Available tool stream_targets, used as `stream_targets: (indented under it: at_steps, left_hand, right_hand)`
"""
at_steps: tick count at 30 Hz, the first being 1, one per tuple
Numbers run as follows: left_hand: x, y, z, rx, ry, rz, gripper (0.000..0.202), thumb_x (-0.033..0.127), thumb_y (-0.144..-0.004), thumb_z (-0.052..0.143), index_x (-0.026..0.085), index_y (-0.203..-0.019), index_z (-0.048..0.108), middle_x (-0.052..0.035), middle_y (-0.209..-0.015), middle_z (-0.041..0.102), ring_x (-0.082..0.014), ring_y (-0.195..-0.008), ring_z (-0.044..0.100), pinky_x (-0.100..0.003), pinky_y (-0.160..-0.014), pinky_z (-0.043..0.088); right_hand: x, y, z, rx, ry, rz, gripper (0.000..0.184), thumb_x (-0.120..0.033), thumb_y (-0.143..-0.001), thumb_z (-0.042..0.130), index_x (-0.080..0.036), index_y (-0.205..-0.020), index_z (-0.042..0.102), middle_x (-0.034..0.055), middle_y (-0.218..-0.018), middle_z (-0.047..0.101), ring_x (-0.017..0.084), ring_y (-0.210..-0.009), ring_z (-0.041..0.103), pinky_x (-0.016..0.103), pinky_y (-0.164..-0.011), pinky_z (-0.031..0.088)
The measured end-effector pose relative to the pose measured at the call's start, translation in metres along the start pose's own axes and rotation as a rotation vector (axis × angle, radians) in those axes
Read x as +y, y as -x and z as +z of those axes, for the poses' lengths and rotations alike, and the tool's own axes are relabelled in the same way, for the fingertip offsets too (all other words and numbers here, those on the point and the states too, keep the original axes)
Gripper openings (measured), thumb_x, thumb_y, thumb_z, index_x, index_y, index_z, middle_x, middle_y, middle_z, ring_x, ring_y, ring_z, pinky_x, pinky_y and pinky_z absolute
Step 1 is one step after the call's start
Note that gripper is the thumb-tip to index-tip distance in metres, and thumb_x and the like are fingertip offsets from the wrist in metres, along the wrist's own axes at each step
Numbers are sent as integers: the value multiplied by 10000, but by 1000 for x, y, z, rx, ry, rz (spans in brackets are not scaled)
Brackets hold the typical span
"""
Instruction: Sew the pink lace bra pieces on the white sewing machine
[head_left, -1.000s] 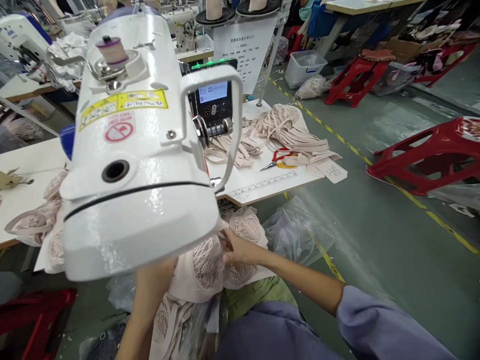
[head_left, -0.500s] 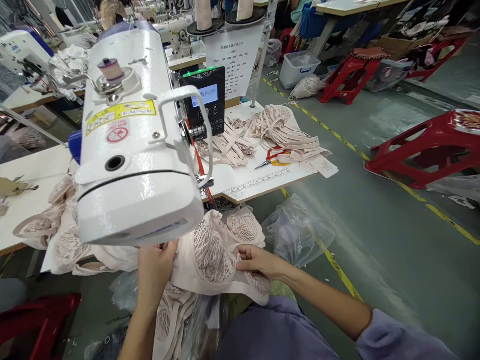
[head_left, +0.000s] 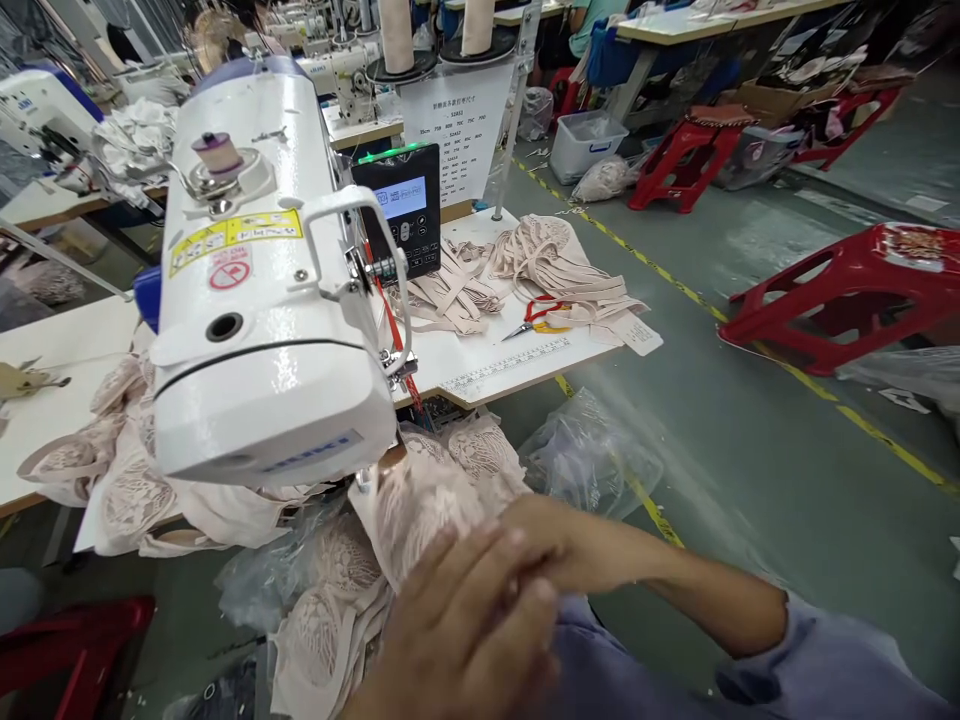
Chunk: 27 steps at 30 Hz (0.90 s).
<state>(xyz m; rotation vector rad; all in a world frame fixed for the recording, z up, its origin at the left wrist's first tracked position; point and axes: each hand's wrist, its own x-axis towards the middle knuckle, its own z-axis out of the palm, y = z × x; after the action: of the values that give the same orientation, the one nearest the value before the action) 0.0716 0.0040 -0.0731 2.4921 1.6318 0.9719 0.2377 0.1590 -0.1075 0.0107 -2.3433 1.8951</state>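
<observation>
A beige lace bra (head_left: 427, 490) hangs at the front of the white sewing machine (head_left: 262, 370), its upper edge by the needle area. My left hand (head_left: 457, 630) is raised close to the camera, slightly blurred, fingers stretched out and thumb apart. It crosses in front of my right hand (head_left: 562, 540), which lies over the bra's lower right side. The right hand's fingers are hidden behind the left, so its grip does not show. More lace bras (head_left: 330, 610) hang below, to the left of the hands.
Beige straps (head_left: 555, 260) and scissors with red and yellow handles (head_left: 540, 318) lie on the white table (head_left: 510, 365). More bras (head_left: 135, 490) are heaped left of the machine. A clear plastic bag (head_left: 592, 455) and red stools (head_left: 847, 290) stand on the right.
My left hand has let go of the bra's left side and come across to the right hand, nearer the camera. The bra's left edge has dropped, and the view has shifted slightly.
</observation>
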Motion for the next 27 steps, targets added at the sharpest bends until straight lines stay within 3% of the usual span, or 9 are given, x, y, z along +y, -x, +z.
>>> stream_targets:
  at_steps: [1,3,5,7,9,12,17,22,27]
  left_hand:
    - [4,-2,3,-119,74,4,731,367,-796,732,193,-1435,422,-170,-1329,618,-319,-1258,559,-425,-1094,377]
    - [2,-2,8,-350,229,-218,647,414,-769,745,179,-1335,539,-153,-1143,715,-308,-1009,680,-377,-870,488]
    - [-7,2,10,-518,353,-545,356,411,-790,707,189,-1064,661,-74,-821,729,-231,-693,660,-309,-589,426]
    - [-17,6,8,-593,382,-753,206,397,-845,627,199,-789,613,-9,-624,617,-162,-552,543,-280,-501,293]
    - [-24,9,4,-595,376,-776,286,366,-897,542,197,-670,502,23,-569,523,-120,-525,456,-269,-505,234]
    - [-28,11,-1,-526,322,-677,356,306,-967,415,188,-633,445,33,-555,497,-95,-503,430,-254,-514,228]
    - [-29,14,-5,-342,23,-518,334,250,-981,398,189,-692,556,28,-519,545,-107,-449,483,-268,-485,234]
    - [-36,8,-16,-214,-51,-454,353,219,-965,417,191,-629,520,40,-484,477,-95,-437,442,-267,-475,238]
    - [-68,-2,-35,-214,26,-713,427,418,-933,514,191,-572,509,32,-507,484,-102,-502,458,-220,-494,293]
  right_hand:
    - [-12,-3,1,-105,73,-21,183,-282,-944,579,-187,-925,735,24,-844,724,140,-776,638,233,-686,448]
    - [-31,-7,3,-213,201,-6,196,-260,-969,532,-204,-918,713,11,-854,725,137,-790,635,232,-694,431]
    - [-40,-11,4,-177,286,78,182,-228,-977,500,-203,-984,680,10,-855,723,136,-777,631,233,-698,421]
    - [-41,-14,4,-74,317,189,211,-179,-940,505,-175,-1121,613,9,-814,715,135,-718,619,231,-669,411]
    - [-36,-19,5,-15,307,276,291,-150,-883,536,-152,-1171,575,0,-773,711,132,-663,606,223,-627,395]
    - [-28,-28,4,5,300,322,189,-189,-863,568,-177,-1030,657,4,-794,721,132,-683,626,215,-624,391]
    - [-18,-43,1,70,319,238,141,-199,-859,585,-194,-908,717,4,-852,731,138,-789,649,218,-700,408]
    - [-17,-58,-11,59,268,134,157,-260,-899,606,-192,-925,745,14,-857,731,140,-819,651,224,-744,417]
    - [-11,-81,-34,69,267,49,246,-390,-910,636,-177,-866,750,10,-808,728,132,-755,643,228,-682,386]
